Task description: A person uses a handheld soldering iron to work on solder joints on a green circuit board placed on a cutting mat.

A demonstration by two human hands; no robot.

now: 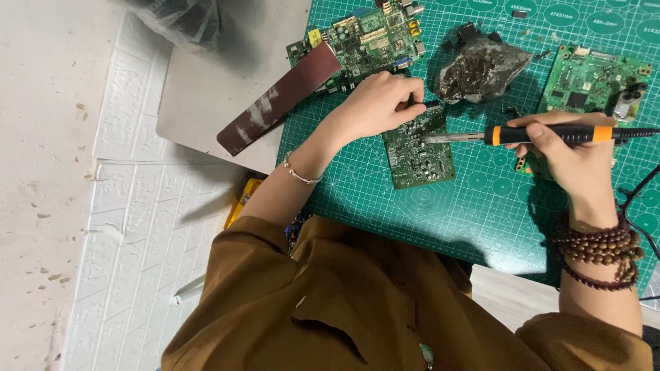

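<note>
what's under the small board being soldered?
The small board lies flat on the green cutting mat. Left hand covers its top edge; anything beneath the board is hidden.

a green cutting mat (447, 213) covers the worktop. at twelve o'clock lies a larger green circuit board (371, 38), with a long brown strip (278, 99) leaning across its left end. a crumpled dark lump (481, 69) sits at one o'clock, another green board (591, 75) at two, and a grey sheet (206, 89) at ten.

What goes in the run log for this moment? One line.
left hand: on board | right hand: holds iron | tip: at board | mat: underneath
</note>
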